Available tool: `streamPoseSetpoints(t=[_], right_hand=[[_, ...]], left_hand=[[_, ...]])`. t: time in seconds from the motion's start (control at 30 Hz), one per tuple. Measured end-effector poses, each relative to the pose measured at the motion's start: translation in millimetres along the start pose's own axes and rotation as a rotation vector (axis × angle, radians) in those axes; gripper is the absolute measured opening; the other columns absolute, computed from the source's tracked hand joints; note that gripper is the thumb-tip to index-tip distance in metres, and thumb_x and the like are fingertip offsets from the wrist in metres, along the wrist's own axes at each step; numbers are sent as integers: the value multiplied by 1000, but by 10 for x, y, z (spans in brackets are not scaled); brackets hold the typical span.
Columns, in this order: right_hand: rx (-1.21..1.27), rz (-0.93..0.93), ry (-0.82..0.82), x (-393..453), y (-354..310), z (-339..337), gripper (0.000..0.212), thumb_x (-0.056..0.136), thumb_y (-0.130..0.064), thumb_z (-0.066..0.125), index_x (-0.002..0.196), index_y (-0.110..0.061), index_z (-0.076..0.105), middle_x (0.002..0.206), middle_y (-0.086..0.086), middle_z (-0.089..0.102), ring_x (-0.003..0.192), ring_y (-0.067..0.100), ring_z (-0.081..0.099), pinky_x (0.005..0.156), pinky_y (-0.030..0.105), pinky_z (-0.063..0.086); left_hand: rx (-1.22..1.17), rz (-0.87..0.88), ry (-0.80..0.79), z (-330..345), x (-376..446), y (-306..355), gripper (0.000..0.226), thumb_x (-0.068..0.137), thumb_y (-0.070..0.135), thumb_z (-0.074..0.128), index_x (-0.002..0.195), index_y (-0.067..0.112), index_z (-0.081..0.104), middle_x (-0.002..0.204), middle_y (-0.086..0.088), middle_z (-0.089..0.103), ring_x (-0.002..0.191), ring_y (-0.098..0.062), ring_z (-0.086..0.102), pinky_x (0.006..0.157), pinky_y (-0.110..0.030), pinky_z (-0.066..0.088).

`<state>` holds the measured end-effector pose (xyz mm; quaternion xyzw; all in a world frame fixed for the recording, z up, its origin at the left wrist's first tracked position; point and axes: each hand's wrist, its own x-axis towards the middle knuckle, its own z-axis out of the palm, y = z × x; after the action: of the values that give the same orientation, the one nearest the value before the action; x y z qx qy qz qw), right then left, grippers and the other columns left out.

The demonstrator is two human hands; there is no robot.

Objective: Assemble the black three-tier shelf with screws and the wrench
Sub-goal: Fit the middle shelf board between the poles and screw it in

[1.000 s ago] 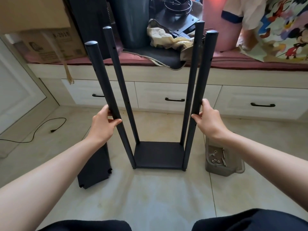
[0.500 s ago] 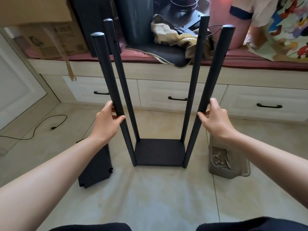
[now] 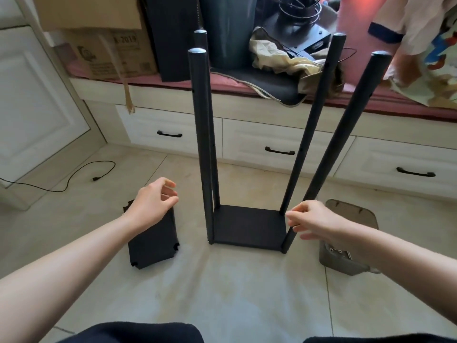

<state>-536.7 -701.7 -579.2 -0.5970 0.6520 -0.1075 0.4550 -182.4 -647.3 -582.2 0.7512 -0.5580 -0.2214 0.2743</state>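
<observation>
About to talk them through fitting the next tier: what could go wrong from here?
1. Neither the left hand nor the right hand grips the frame, and the near right pole leans outward; it could sag further or tip the bottom shelf.
2. The screw container sits under the right forearm, easy to knock over.
3. The spare shelf panel lies near the knees, easy to kick.

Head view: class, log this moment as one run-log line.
frame: upright, four poles, one shelf | left hand: free, above loose panel | right hand: free, beside near-right pole | tray: screws
</observation>
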Motion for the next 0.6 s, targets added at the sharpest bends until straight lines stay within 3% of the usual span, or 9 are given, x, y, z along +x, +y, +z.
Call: streamPoseSetpoints(t=[0.07,0.2,0.33,0.43,0.53,0.6], right_hand=[[-80,-4,-69,51,-81,201,19,97,-35,58,94,-18,65,97,5,71,90,14,69,77,29,60],[-293,-42,-207,255,-284,683,33,94,-33,57,100,-3,68,103,17,72,78,17,61,75,33,58],[-403,-62,-302,538,-473,1206,39,94,-35,55,103,2,66,102,16,73,77,19,61,73,33,54],[-401,-57,-356,769,-556,1627,30,95,-32,53,89,-6,66,84,7,65,69,17,56,61,25,51],[-369,-34,-397,1017,-582,2051,25,95,-31,53,80,-12,61,85,5,63,72,18,55,63,26,51],[-338,-9,-439,1164,-577,2311,24,98,-35,53,88,-14,60,89,1,65,76,15,58,66,24,52]], left_hand=[[23,-61,-3,-41,-41,-276,22,95,15,67,116,16,61,102,3,71,95,-16,67,92,-40,54],[24,-166,-1,-60,-79,-822,20,95,14,68,113,16,62,99,1,70,94,-16,66,88,-38,56],[16,-285,-3,36,-100,-1389,16,95,17,67,110,19,63,92,9,65,97,-16,63,86,-31,49],[-5,-374,-29,163,-102,-1768,16,95,15,66,111,14,62,99,-1,67,97,-19,63,90,-35,50],[-2,-446,-56,316,-99,-2095,16,96,15,64,112,12,63,99,-1,66,93,-16,61,81,-28,44],[15,-481,-66,430,-91,-2285,17,97,17,63,113,12,62,102,-1,66,92,-16,60,79,-27,42]])
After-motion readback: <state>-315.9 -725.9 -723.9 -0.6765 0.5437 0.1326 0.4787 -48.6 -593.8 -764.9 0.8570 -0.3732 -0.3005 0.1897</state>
